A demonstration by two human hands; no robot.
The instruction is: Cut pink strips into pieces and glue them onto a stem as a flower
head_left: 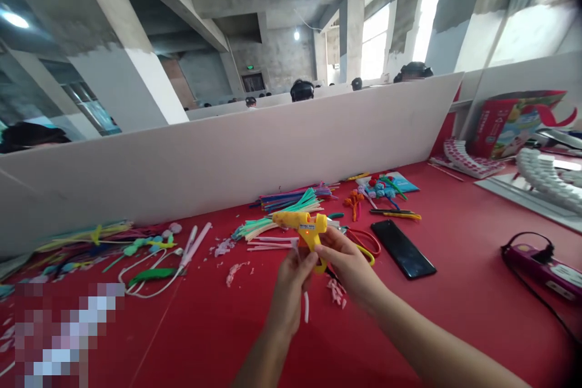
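Aloft, glue gun — phone right, partition beyond

From the wearer's head, one camera looks forward and down, hands close over the counter, partition farther.

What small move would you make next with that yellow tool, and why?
I'd perhaps turn the yellow glue gun slightly so its nozzle aims away from the turquoise stems: in this view the nozzle shows right in front of them, and a small light glows on the gun, so it may be hot. The right hand grips it.
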